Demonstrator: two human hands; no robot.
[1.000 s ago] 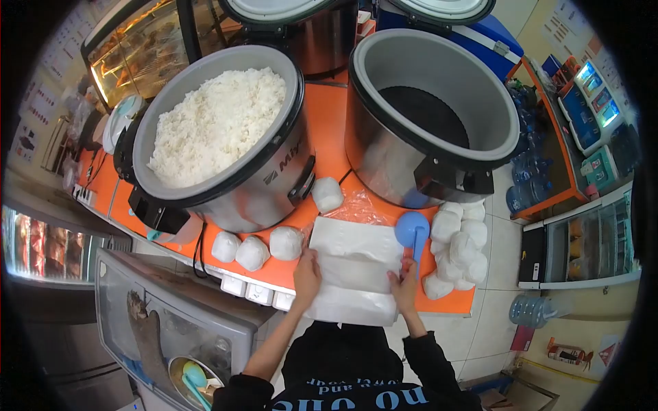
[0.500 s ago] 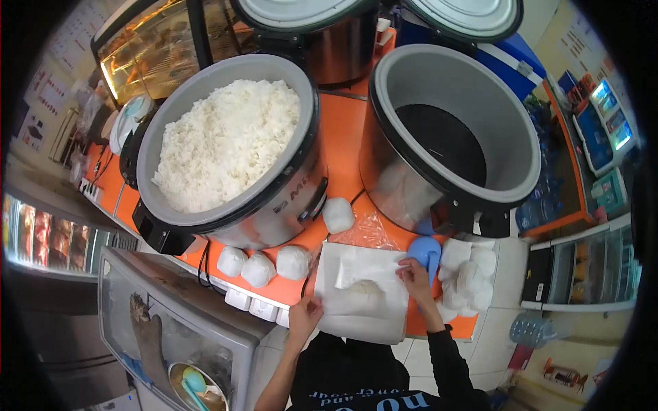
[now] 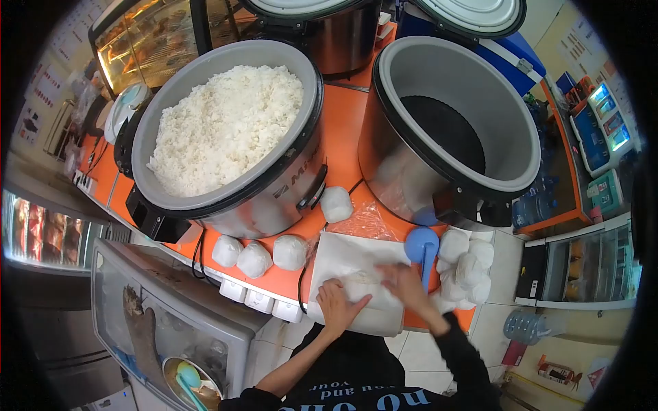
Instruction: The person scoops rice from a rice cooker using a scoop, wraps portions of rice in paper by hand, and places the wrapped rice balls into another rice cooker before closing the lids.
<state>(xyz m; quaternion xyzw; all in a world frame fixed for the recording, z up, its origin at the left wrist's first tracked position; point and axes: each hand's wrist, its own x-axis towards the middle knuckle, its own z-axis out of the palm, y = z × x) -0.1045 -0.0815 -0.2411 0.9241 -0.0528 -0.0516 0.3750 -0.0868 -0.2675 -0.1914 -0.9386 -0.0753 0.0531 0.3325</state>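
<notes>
My left hand (image 3: 337, 305) lies on the white wrapping paper (image 3: 343, 248), fingers flat and thumb stretched out. Smeared by motion, my right hand (image 3: 406, 286) is over the paper's right half; whether it grips anything cannot be made out. Between the hands is a small white mound (image 3: 360, 279), partly hidden by fingers and paper. A blue scoop (image 3: 422, 246) rests just beyond the paper's right edge. To its right sits a pile of white wrapped bundles (image 3: 469, 270). More wrapped bundles (image 3: 254, 260) stand left of the paper, and a single one (image 3: 336, 205) is above it.
Behind the paper, an open cooker (image 3: 226, 130) full of white rice stands left, and another open cooker (image 3: 452, 130) with a dark bottom stands right. Clear plastic film (image 3: 370, 222) lies on the orange table (image 3: 343, 130). A grey chest (image 3: 205, 294) borders the left front.
Both hands have moved inward from the paper's side edges onto its middle. The mound, visible between them before, is now largely covered. My left hand's fingers have spread out.
</notes>
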